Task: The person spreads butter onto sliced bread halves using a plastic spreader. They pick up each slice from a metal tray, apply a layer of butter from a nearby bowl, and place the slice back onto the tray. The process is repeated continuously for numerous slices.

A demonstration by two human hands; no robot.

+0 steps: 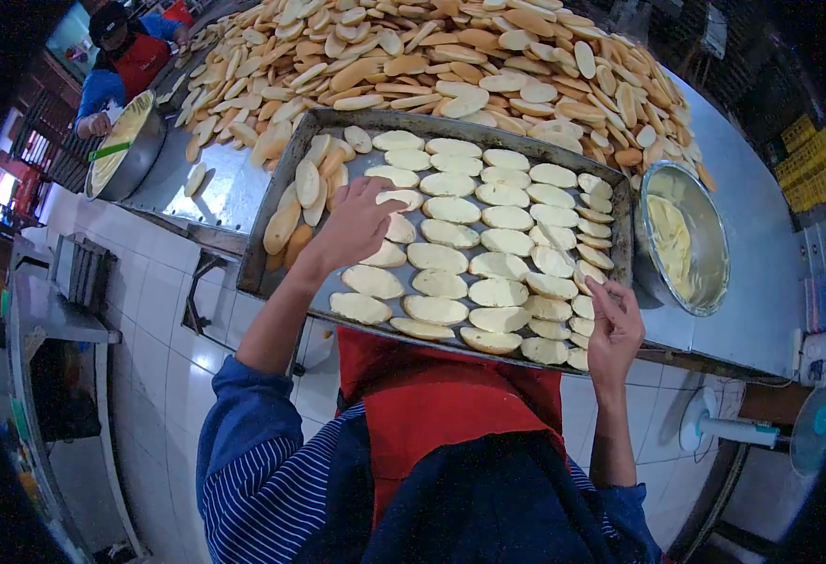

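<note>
A dark metal baking tray (254,240) lies in front of me, with rows of oval bread slices (448,209) coated in pale cream. My left hand (360,215) reaches over the tray's left part, its fingers spread at a slice in the left column; whether it grips that slice I cannot tell. Uncoated bread slices (307,183) are heaped along the tray's left side. My right hand (614,317) is at the tray's right edge, its fingers closed on the end of a thin spatula or knife (557,247), whose pale blade points up and left over the slices.
A large pile of oval bread slices (455,63) covers the metal table (744,176) behind the tray. One metal bowl of cream (719,240) stands to the right. Another bowl (145,151), with a green-edged tool, is at the far left, beside a co-worker in a red apron.
</note>
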